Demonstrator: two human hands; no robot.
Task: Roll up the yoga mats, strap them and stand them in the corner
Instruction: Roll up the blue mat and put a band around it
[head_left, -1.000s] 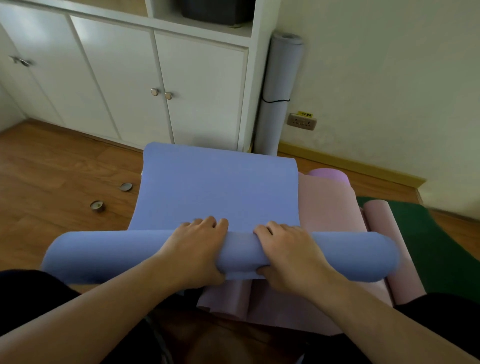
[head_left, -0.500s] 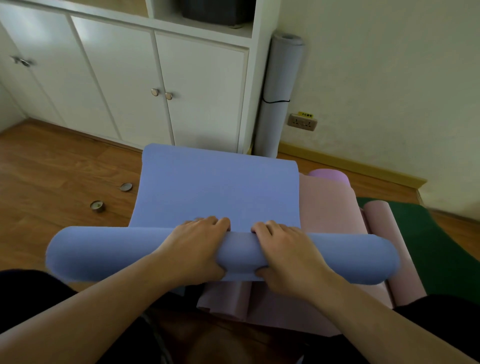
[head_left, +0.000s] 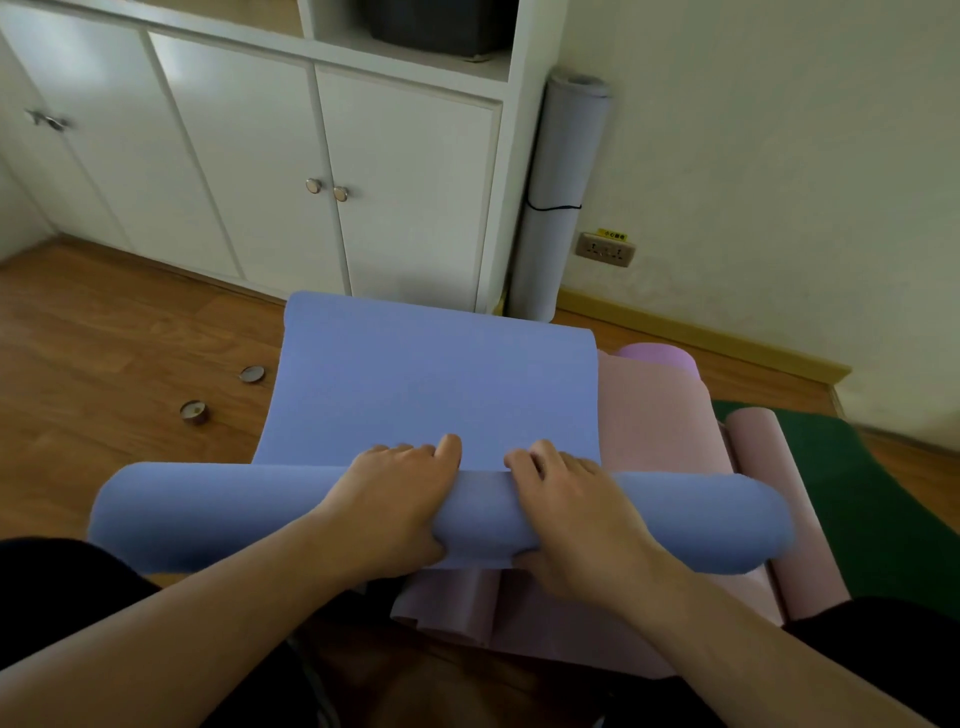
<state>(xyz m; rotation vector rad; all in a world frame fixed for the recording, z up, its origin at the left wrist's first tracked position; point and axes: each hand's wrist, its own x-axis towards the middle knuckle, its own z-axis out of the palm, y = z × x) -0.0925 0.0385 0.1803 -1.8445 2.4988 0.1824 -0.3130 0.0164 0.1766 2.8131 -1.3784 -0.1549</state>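
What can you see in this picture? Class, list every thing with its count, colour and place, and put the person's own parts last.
blue mat: 1, blue, half rolled on the floor, centre
pink mats: at least 2, pale pink, under and right of the blue mat
purple roll: 1, lilac, behind the pink mats
green mat: 1, dark green, flat at right
grey rolled mat: 1, pale grey, strapped, upright in the corner
tealights: 2, silver cups, floor at left
cabinet: 1, white, back wall
wall socket: 1, beige, right wall
dark bin: 1, on the open shelf
left hand: 1, grip curled over the roll
right hand: 1, grip curled over the roll
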